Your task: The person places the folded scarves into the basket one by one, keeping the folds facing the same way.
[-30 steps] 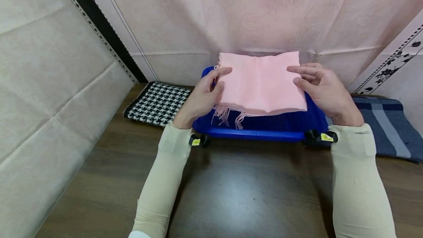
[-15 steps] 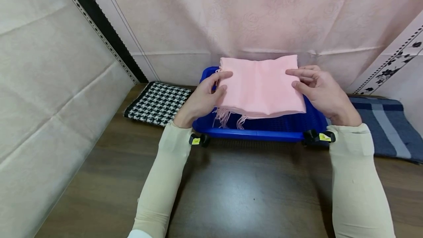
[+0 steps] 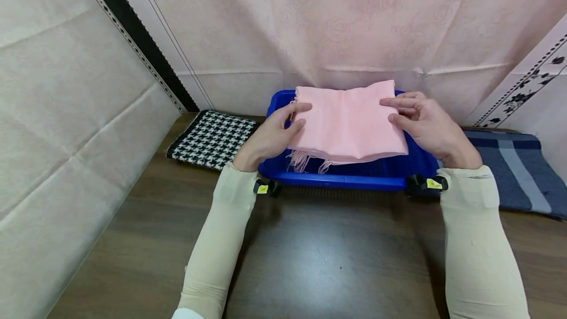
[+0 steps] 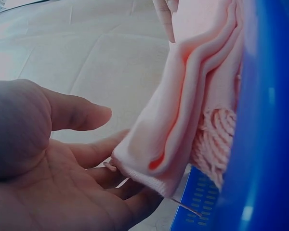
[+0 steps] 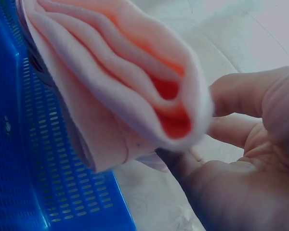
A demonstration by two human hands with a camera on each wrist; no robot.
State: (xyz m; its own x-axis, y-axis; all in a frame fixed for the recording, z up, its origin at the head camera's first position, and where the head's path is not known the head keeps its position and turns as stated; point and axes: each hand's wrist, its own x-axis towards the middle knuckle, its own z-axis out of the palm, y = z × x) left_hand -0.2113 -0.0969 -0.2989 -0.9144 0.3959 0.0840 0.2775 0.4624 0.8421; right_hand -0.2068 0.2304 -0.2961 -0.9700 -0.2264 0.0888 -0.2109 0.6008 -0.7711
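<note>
Table (image 3: pixel 310 250): brown and shiny.
Left hand (image 3: pixel 272 134): holding the left end of the pink cloth (image 3: pixel 347 124), near its fringe (image 3: pixel 300 160).
Right hand (image 3: pixel 429 124): holding the folded right end.
Pink cloth: a bit tilted, over the blue basket (image 3: pixel 336 180).
Checked cloth (image 3: pixel 214 139): black and white, left of the blue basket.
Striped cloth (image 3: pixel 524 171): blue and gray, to the right.
Wall cover (image 3: pixel 354 23): pale pink, at the back.

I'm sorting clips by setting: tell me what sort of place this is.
Probably a makeshift tabletop booth: creased pale sheets hang like walls behind and to the left of a brown table, where a blue basket sits.
</note>
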